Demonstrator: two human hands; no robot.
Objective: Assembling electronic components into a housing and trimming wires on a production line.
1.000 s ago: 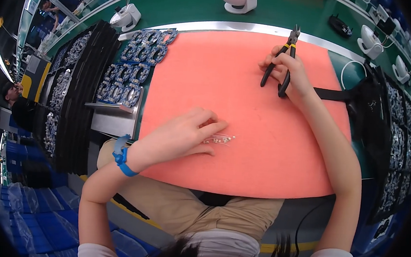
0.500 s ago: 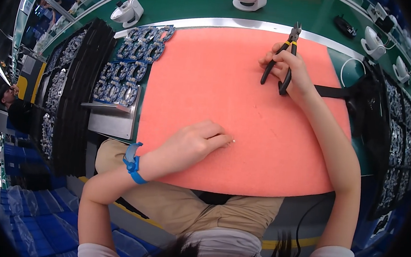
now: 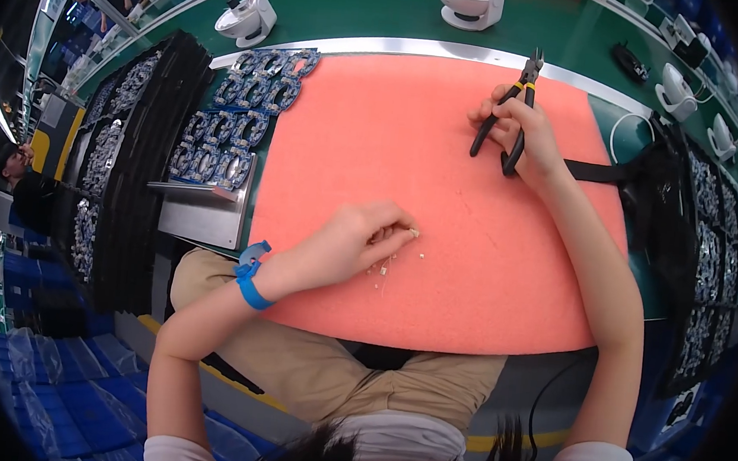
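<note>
Over the near middle of a pink foam mat (image 3: 351, 134), my left hand (image 3: 355, 238) pinches a tiny whitish piece (image 3: 414, 232) between thumb and fingertips. Several similar small pale bits (image 3: 383, 271) lie on the mat just below these fingers, too small to name. A blue wrist strap (image 3: 251, 284) circles my left wrist. Farther off, on the right, my right hand (image 3: 524, 134) grips a pair of cutting pliers (image 3: 525, 91) with black handles and yellow bands. Their jaws point away from me, above the mat's far edge.
Blue circuit boards (image 3: 220, 145) sit in rows left of the mat, by a metal plate (image 3: 205, 218). Stacked black trays (image 3: 144, 169) of boards stand farther left, with more trays (image 3: 707, 231) at the right. White devices (image 3: 469, 0) line the green bench behind.
My left hand has lifted slightly away from me, uncovering the small pale bits on the mat. The right hand keeps the pliers in nearly the same place. The whole view has shifted slightly.
</note>
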